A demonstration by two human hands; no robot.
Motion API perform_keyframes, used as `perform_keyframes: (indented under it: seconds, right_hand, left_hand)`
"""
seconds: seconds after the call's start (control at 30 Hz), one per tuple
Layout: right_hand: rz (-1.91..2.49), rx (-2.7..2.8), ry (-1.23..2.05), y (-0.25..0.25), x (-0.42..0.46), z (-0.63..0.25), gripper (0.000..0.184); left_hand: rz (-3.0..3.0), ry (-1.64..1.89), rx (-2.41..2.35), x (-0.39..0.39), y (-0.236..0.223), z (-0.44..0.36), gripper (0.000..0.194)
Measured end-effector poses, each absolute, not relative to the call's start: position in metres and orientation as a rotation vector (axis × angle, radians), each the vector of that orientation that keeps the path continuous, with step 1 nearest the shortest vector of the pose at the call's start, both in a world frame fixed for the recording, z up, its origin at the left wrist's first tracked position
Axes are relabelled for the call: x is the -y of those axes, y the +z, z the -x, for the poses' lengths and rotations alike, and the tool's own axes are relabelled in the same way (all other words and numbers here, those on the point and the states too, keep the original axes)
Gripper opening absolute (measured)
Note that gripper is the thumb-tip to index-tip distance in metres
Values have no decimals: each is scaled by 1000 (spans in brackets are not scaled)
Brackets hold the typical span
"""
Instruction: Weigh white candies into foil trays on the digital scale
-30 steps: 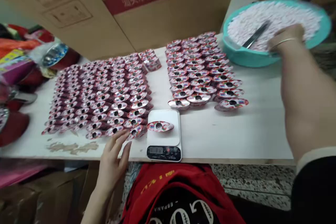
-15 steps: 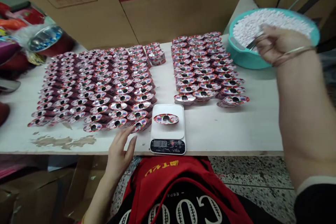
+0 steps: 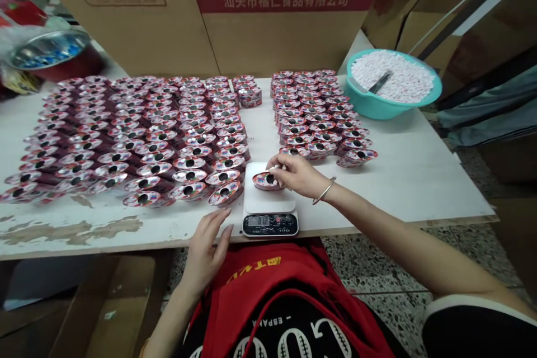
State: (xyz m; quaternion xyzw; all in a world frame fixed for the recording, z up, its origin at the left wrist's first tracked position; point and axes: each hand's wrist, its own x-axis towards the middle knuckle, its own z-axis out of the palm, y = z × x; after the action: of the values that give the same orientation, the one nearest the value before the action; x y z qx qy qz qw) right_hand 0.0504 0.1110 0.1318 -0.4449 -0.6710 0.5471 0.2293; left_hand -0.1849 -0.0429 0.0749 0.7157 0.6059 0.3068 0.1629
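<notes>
A white digital scale (image 3: 268,204) lies at the table's front edge, its display lit. On its pan stands a small red-and-white oval container (image 3: 260,180) with a round hole in its top. My right hand (image 3: 296,173) is over this container, fingers pinched at the hole, with a few small white candies (image 3: 277,168) at the fingertips. My left hand (image 3: 207,243) rests at the table edge left of the scale, fingers apart and holding nothing. Close by it is the nearest oval container (image 3: 225,193) of the left group.
Rows of like containers (image 3: 159,134) fill the left; a smaller group (image 3: 314,106) stands right. A turquoise bowl (image 3: 377,109) of white candies holds a dark metal scoop (image 3: 381,83). A large cardboard box (image 3: 277,39) stands behind; a metal bowl (image 3: 54,53) is at far left.
My right hand has left the turquoise bowl and come to the container on the scale, letting go of the scoop, which now lies on the candies. My left hand stays near the scale.
</notes>
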Motion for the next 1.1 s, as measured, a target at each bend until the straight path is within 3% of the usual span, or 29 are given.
perform_keyframes:
  seconds: [0.17, 0.57, 0.8, 0.93, 1.0, 1.1]
  right_hand:
    - [1234, 2327, 978, 135, -109, -48, 16]
    - [1388, 2539, 894, 144, -112, -41, 21]
    - [1362, 2386, 1019, 146, -113, -44, 27]
    - [1266, 2055, 1198, 144, -117, -53, 8]
    - [1224, 1723, 1447, 140, -118, -60, 11]
    - [1186, 1201, 1713, 130, -113, -77, 24]
  left_hand:
    - [-2002, 893, -1678, 50, 70, 186, 29]
    - [-2003, 933, -1616, 44, 62, 183, 29]
    - [-2128, 1014, -1552, 21, 76, 180, 30]
    - [-2352, 1026, -1480, -33, 104, 175, 30]
    - [-2562, 853, -1443, -73, 118, 166, 27]
    - [-2872, 271, -1378, -137, 126, 147, 22]
